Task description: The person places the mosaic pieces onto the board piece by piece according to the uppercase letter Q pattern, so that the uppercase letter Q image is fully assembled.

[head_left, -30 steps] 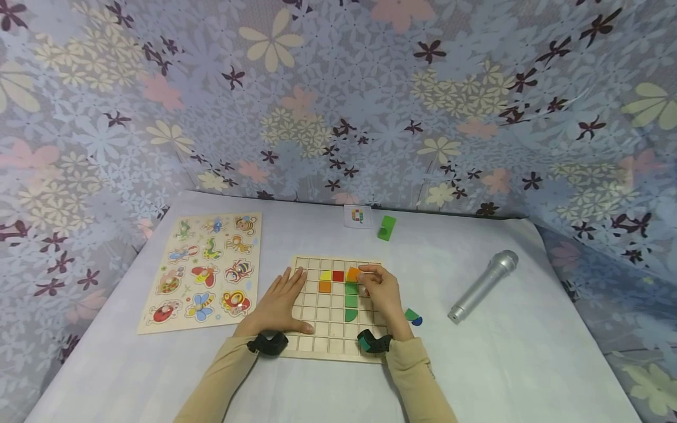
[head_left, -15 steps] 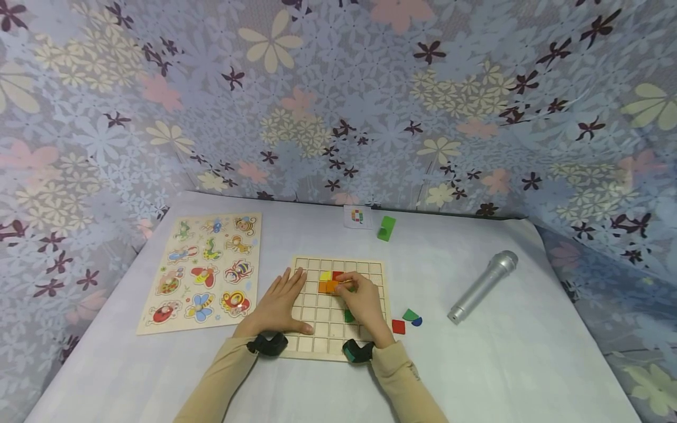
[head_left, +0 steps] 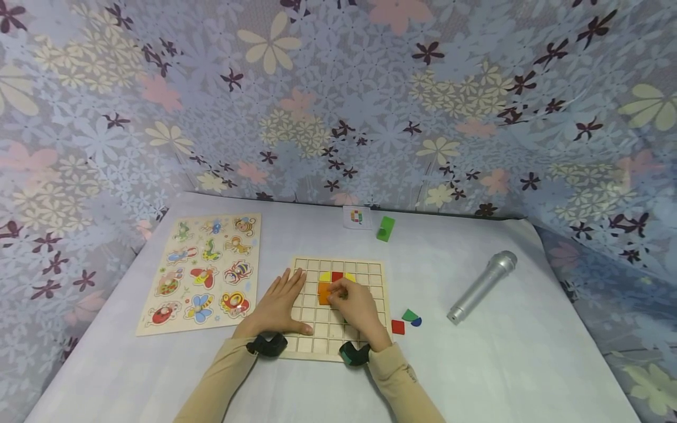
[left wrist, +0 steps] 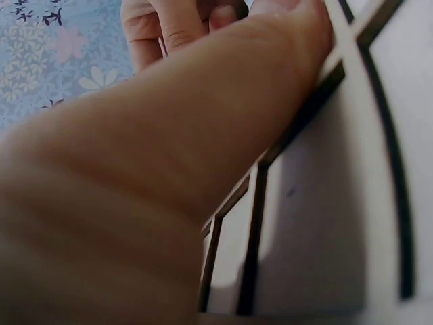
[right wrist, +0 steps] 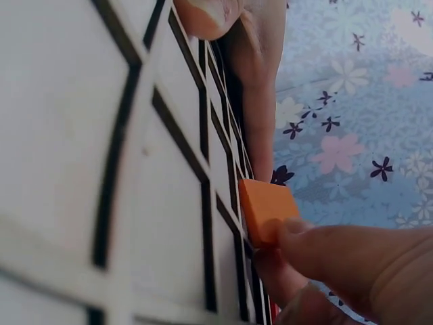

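A wooden grid board [head_left: 321, 348] lies on the table. On its left side my left hand [head_left: 279, 305] rests flat with the fingers spread. My right hand [head_left: 357, 306] pinches an orange square tile [right wrist: 267, 205] between thumb and finger. That tile is close over the board, just below another orange tile [head_left: 324, 287] in the grid. Above them sit a yellow rounded piece [head_left: 325, 275], a red square [head_left: 337, 275] and a second yellow piece [head_left: 349, 276]. Green pieces on the board are mostly hidden by my right hand. My left thumb [left wrist: 291, 40] lies along the grid.
Right of the board lie a red square tile [head_left: 398, 326], a green piece [head_left: 409, 315] and a blue half-round piece [head_left: 416, 322]. A silver microphone [head_left: 482, 288] is farther right. Behind are a pattern card [head_left: 347, 217] and a green block [head_left: 386, 228]. An insect puzzle board [head_left: 185, 276] lies left.
My right hand has carried the orange tile left and toward me across the board, from the second yellow piece to below the other orange tile. My left hand has not moved.
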Demonstrator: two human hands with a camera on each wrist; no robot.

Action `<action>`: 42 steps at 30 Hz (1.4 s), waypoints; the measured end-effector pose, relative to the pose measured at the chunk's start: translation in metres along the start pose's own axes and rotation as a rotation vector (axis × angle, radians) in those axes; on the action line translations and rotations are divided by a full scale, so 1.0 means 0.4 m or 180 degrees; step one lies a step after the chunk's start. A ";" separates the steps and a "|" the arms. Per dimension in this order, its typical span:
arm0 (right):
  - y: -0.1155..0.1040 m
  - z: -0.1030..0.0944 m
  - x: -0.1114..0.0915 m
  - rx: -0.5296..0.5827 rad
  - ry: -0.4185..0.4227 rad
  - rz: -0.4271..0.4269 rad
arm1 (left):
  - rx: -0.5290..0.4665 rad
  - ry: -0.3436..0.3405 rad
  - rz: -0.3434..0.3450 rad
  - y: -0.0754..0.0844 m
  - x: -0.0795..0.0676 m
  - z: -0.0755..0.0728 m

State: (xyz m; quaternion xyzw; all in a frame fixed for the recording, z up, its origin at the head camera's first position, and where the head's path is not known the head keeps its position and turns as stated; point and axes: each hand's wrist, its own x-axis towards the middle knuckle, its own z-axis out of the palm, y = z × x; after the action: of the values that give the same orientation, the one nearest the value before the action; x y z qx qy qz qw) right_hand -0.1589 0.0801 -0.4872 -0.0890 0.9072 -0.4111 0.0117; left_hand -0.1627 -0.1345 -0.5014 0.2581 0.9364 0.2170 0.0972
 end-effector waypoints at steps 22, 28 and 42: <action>0.019 -0.088 -0.011 0.0759 -0.0129 0.0147 | -0.0026 -0.0017 0.0002 0.006 -0.001 -0.004; 0.091 -0.175 -0.042 0.1405 -0.0013 0.0644 | -0.0045 0.0004 -0.0006 0.002 -0.002 -0.002; 0.209 -0.247 -0.211 0.1190 0.0229 0.1298 | -0.0042 -0.0009 -0.0004 -0.001 -0.005 -0.004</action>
State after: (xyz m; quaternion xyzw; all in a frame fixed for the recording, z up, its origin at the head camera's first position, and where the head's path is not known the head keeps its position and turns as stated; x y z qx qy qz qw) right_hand -0.0980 0.2221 -0.4887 0.1137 0.8146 -0.5634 0.0782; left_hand -0.1618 -0.1364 -0.4999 0.2572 0.9350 0.2228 0.1003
